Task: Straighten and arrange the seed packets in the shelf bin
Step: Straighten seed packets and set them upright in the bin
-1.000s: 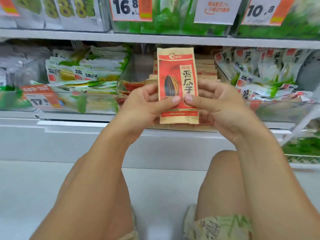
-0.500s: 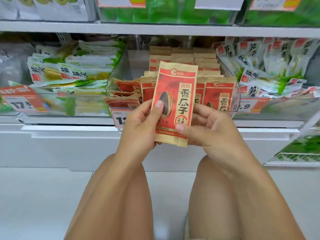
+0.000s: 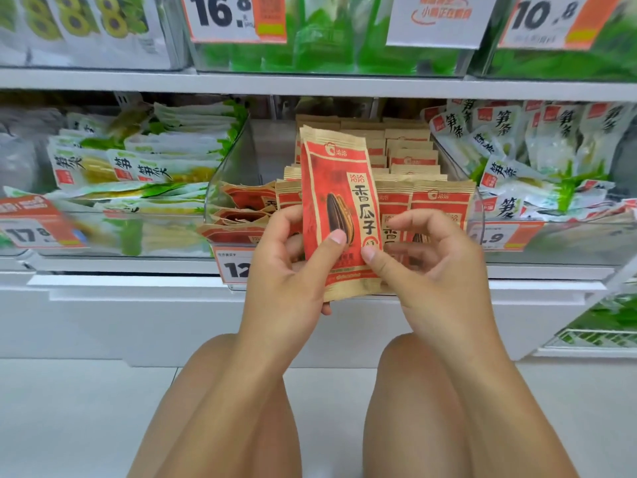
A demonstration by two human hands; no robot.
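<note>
The clear bin [image 3: 234, 160] is open at the top, under the upper shelf [image 3: 310, 85]. Its back left corner [image 3: 272, 153] shows bare wall. Upright seed packets [image 3: 437, 205] fill the right and back; tumbled packets [image 3: 241, 208] clog the front left. The held packet [image 3: 339, 215] and both hands block the front.

You can read "香瓜子" on the red-and-tan paper seed packet [image 3: 339, 215]; white-and-orange price tags show "16.8" [image 3: 224, 15] far left and "10.8" [image 3: 548, 19] far right.
</note>
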